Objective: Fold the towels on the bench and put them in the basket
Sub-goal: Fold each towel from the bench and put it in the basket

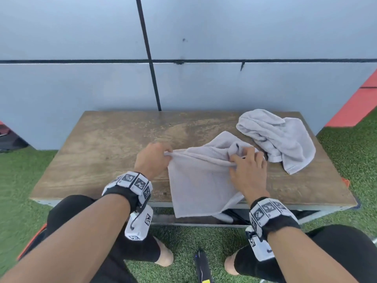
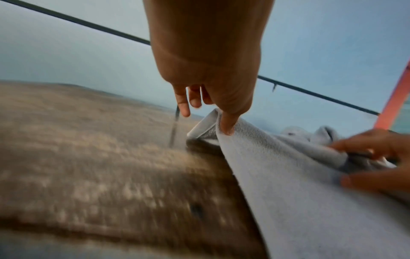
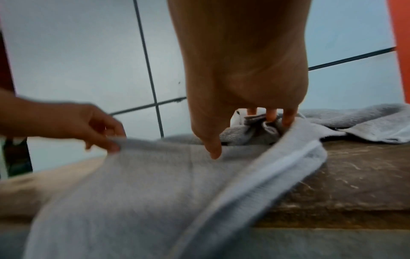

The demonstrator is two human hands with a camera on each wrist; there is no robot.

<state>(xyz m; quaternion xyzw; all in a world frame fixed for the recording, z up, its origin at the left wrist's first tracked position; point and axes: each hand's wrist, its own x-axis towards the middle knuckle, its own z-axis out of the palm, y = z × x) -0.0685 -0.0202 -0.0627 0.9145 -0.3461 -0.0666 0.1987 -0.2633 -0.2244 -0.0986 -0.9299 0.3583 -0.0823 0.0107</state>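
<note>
Grey towel [image 1: 201, 186]: soft, limp, light. Left hand [image 1: 152, 160] pinches its left corner; right hand [image 1: 250, 170] pinches the bunched right edge on the counter [image 1: 98, 152].

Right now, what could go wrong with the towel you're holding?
The held towel hangs over the bench's front edge, so it might slide to the grass if the left hand or right hand loosens. The right hand's side is bunched, so the fold may come out crooked. The crumpled towel lies close and could get dragged along.

Head above; wrists close, towel [image 1: 201, 180] shared
</note>
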